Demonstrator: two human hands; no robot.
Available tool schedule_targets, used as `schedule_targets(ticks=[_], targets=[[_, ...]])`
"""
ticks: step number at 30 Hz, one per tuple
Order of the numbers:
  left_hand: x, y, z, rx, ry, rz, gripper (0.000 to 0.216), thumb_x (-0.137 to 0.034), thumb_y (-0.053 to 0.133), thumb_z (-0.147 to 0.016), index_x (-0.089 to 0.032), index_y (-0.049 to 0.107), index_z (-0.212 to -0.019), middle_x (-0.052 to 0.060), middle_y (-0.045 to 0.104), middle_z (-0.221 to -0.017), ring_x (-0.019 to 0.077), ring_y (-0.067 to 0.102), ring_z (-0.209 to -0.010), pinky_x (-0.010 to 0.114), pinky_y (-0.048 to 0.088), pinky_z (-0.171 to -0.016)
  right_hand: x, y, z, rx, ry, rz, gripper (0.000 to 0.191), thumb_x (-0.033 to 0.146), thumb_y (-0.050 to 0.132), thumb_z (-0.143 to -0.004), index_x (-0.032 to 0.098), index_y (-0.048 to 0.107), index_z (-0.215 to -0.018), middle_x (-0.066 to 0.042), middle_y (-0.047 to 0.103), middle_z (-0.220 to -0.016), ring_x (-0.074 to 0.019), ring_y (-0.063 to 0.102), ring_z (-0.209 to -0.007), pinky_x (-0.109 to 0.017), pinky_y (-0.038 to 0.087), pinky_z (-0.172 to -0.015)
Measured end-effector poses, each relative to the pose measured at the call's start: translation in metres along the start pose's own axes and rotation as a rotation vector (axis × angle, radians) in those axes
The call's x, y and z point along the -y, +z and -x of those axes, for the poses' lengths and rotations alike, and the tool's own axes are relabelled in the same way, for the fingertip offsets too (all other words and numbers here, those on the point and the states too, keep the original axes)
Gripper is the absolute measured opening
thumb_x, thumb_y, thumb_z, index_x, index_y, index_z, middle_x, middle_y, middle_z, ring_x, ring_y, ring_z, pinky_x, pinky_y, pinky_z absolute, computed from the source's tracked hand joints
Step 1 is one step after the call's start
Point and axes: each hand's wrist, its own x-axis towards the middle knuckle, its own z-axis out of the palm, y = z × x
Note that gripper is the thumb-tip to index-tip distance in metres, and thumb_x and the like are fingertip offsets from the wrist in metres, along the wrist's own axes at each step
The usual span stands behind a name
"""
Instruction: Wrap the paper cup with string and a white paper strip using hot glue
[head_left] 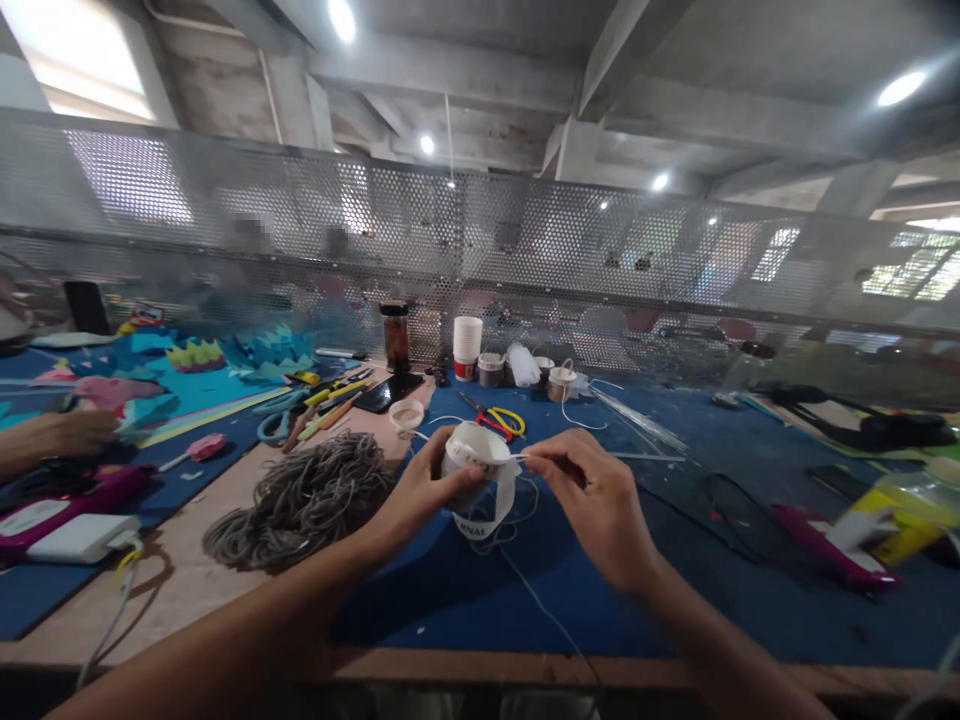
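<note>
My left hand [424, 490] is wrapped around a white paper cup [475, 441], thumb on the near side just under the rim. The cup is tilted, with its opening partly toward me. At its right side my right hand [596, 505] pinches a thin white strand [520, 457] that runs along the rim. A curled paper strip [480, 525] with dark lettering hangs below the cup. Loose white cord [536, 598] trails from there toward the table's front edge. Behind the cup lie scissors [507, 420] with red and yellow handles.
A heap of grey cord [315, 500] lies left of my left hand. Stacked paper cups [467, 340], a dark jar [395, 340] and a phone [388, 393] stand or lie farther back. Another person's hand [75, 434] is at far left. A purple glue gun [836, 550] lies right.
</note>
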Motion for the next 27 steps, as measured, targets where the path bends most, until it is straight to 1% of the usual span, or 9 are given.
schedule_targets(ticks=[3,7,13,17,19,24,27], targets=[[0.003,0.0,0.0,-0.007,0.009,-0.013,0.045,-0.042,0.077,-0.075,-0.021,0.063,-0.113,0.005,0.07,-0.105,0.0259,0.062,-0.098,0.029,0.05,-0.079,0.008,0.005,0.003,-0.018,-0.161,0.075,0.013,0.021,0.062,-0.095,0.028,0.071,-0.101,-0.003,0.068,-0.092,-0.0197,0.062,-0.086,-0.037,0.053,-0.076],[0.005,0.001,0.0,-0.021,0.01,-0.022,0.043,-0.041,0.077,-0.074,-0.021,0.063,-0.11,0.003,0.07,-0.1,0.0257,0.063,-0.096,0.03,0.051,-0.081,0.013,0.011,0.008,-0.022,-0.275,0.098,0.023,0.016,0.063,-0.094,0.03,0.069,-0.111,-0.003,0.068,-0.095,-0.0201,0.061,-0.088,-0.038,0.053,-0.076],[0.001,0.004,0.002,-0.029,0.038,-0.049,0.045,-0.041,0.077,-0.073,-0.021,0.061,-0.11,0.004,0.07,-0.103,0.0261,0.062,-0.099,0.031,0.05,-0.086,0.003,0.019,0.015,0.005,-0.365,0.23,0.031,0.014,0.062,-0.094,0.03,0.065,-0.121,-0.004,0.068,-0.1,-0.0204,0.06,-0.086,-0.04,0.047,-0.077],[0.0,0.006,0.004,0.01,0.043,-0.059,0.045,-0.04,0.075,-0.076,-0.022,0.058,-0.114,0.002,0.068,-0.104,0.0237,0.062,-0.097,0.029,0.05,-0.085,0.002,0.021,0.016,-0.019,-0.426,0.291,0.043,0.011,0.061,-0.094,0.03,0.059,-0.132,-0.005,0.068,-0.103,-0.021,0.06,-0.088,-0.04,0.045,-0.079],[0.001,0.006,0.005,0.024,0.049,-0.056,0.046,-0.039,0.075,-0.077,-0.022,0.057,-0.115,0.002,0.067,-0.103,0.023,0.061,-0.097,0.028,0.049,-0.085,0.003,0.022,0.016,-0.007,-0.445,0.327,0.046,0.01,0.061,-0.094,0.03,0.057,-0.135,-0.006,0.068,-0.105,-0.0222,0.06,-0.091,-0.04,0.045,-0.08],[0.005,0.006,0.007,0.016,0.056,-0.052,0.049,-0.036,0.076,-0.076,-0.021,0.056,-0.118,0.004,0.067,-0.105,0.0242,0.061,-0.098,0.029,0.05,-0.085,0.003,0.023,0.014,0.046,-0.457,0.426,0.042,0.012,0.056,-0.096,0.026,0.057,-0.136,-0.008,0.067,-0.107,-0.024,0.058,-0.093,-0.041,0.043,-0.08],[0.005,0.006,0.007,0.016,0.052,-0.036,0.05,-0.035,0.076,-0.075,-0.021,0.056,-0.119,0.004,0.067,-0.106,0.0248,0.062,-0.099,0.03,0.05,-0.085,0.0,0.024,0.013,0.063,-0.461,0.464,0.037,0.013,0.054,-0.098,0.025,0.059,-0.133,-0.008,0.067,-0.107,-0.0239,0.057,-0.093,-0.041,0.042,-0.081]])
